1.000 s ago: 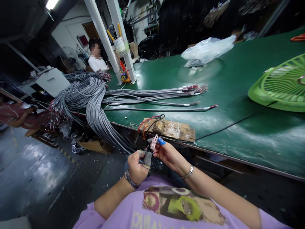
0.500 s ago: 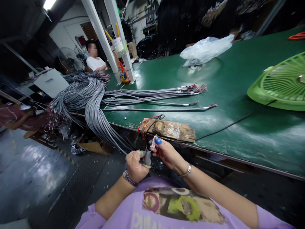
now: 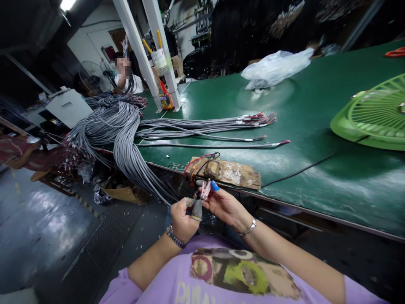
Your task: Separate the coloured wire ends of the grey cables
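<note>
My left hand (image 3: 184,219) is closed in a pinch, with grey finger covers on its thumb and finger. Thin coloured wires (image 3: 195,196) stick up from between those fingertips; most of the cable they belong to is hidden. Close beside it, my right hand (image 3: 226,206) grips a small pinkish-white piece (image 3: 205,190) with dark spots or holes, whose kind I cannot make out. A blue cover (image 3: 215,186) sits on the right thumb. Both hands are just in front of the table edge, below a worn wooden board (image 3: 236,172) with a red and a black wire on it.
Grey cables (image 3: 126,147) hang over the table edge at left, and more cables (image 3: 196,125) lie across the green table (image 3: 303,118). A green fan (image 3: 373,114) stands right, a plastic bag (image 3: 276,69) behind. Another person (image 3: 128,80) sits beyond the white posts (image 3: 152,50).
The pinkish piece has turned in my right fingers, showing more of its face. My left fingers have shifted slightly. The person at the back has raised a hand with dark strands.
</note>
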`<state>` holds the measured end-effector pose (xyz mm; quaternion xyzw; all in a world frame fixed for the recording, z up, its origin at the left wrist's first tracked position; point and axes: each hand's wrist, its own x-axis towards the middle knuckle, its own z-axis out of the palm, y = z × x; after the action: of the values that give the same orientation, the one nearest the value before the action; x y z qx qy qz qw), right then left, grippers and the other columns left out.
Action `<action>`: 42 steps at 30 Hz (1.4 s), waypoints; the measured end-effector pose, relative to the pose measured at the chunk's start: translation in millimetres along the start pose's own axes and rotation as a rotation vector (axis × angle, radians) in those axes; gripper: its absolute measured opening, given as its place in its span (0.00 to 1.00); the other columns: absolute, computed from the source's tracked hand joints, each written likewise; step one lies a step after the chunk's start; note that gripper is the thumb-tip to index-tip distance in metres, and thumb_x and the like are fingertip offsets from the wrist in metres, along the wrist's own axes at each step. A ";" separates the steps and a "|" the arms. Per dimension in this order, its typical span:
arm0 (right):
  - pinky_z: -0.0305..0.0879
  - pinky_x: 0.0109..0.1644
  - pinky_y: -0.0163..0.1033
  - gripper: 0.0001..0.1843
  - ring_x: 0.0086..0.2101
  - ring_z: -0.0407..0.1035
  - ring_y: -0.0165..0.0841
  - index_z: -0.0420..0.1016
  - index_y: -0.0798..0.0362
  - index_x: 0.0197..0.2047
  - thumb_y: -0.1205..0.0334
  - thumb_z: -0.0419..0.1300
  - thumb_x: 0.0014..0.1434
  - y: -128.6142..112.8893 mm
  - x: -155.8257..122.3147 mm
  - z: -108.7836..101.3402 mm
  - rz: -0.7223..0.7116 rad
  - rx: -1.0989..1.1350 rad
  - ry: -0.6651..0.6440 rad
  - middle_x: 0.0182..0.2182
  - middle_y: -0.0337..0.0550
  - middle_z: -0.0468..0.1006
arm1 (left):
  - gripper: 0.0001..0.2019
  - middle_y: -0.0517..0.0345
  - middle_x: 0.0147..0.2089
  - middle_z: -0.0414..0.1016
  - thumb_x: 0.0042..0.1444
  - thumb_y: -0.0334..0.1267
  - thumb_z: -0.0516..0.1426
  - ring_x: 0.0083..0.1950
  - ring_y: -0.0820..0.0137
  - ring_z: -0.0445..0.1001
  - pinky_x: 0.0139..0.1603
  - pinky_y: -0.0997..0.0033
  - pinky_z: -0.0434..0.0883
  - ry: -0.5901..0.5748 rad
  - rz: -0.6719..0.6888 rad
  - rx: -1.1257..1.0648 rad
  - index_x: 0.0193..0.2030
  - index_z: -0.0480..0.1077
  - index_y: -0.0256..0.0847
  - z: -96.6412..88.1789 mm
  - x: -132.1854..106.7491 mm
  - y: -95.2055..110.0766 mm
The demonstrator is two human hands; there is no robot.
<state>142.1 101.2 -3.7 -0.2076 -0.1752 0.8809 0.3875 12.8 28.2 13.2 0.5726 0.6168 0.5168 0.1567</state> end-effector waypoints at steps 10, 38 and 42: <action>0.64 0.34 0.33 0.13 0.30 0.68 0.28 0.76 0.52 0.34 0.52 0.67 0.48 3.9 1.5 0.2 -0.039 0.001 0.020 0.29 0.39 0.78 | 0.04 0.60 0.20 0.68 0.46 0.32 0.59 0.22 0.72 0.64 0.28 0.74 0.61 -0.036 0.109 0.057 0.23 0.70 0.42 2.1 -1.8 -4.0; 0.64 0.29 0.32 0.17 0.25 0.64 0.26 0.74 0.54 0.32 0.47 0.64 0.49 -0.6 -1.3 3.3 -0.048 -0.226 -0.005 0.26 0.38 0.73 | 0.07 0.63 0.22 0.66 0.49 0.32 0.58 0.24 0.74 0.64 0.27 0.75 0.64 0.022 0.148 0.091 0.26 0.62 0.41 -1.3 3.3 -2.7; 0.62 0.31 0.35 0.22 0.25 0.63 0.28 0.75 0.54 0.29 0.41 0.60 0.50 7.0 -0.6 -2.7 -0.204 -0.323 0.024 0.25 0.40 0.73 | 0.07 0.62 0.22 0.67 0.49 0.32 0.58 0.23 0.74 0.66 0.27 0.75 0.64 0.020 0.176 0.117 0.26 0.63 0.41 -0.4 3.4 -1.7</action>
<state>139.5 96.7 -9.1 -0.2585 -0.3299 0.7950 0.4385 10.5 31.2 13.4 0.6278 0.5946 0.4973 0.0709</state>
